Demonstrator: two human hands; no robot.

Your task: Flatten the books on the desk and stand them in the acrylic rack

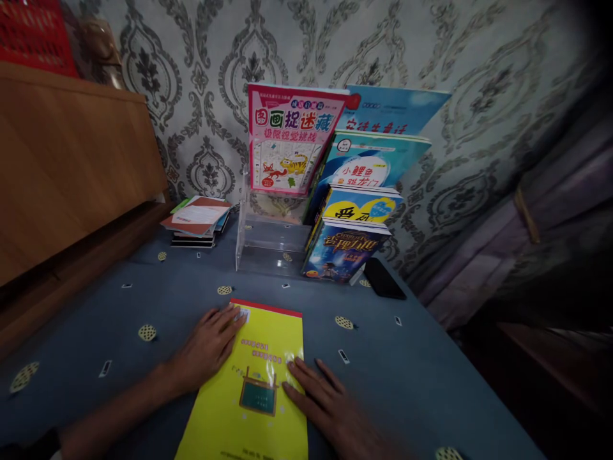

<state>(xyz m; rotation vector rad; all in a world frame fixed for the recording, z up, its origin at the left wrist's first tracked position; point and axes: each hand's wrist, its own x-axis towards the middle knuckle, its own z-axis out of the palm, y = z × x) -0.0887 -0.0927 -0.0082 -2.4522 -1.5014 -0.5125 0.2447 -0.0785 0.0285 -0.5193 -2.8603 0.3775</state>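
A yellow book [230, 409] with a red spine strip and a small chalkboard picture lies flat on the table, its near end cut off by the frame. On its upper left edge rests my left hand [213, 345], fingers stretched over the cover. My right hand [330, 406] lies on the right edge, fingers spread and fingertips touching the cover; neither hand grips it. Beyond the book stands a clear acrylic tiered rack [268, 255]. A pink picture book [292, 144] leans at its upper left, and several books, with a dark blue one [342, 252] in front, fill its right side.
To the rack's left is a pile of books and booklets [198, 220]. A black phone [384, 279] lies right of the rack. A wooden cabinet [76, 166] with a red plastic basket [36, 35] on top borders the left; a curtain [498, 236] hangs at right.
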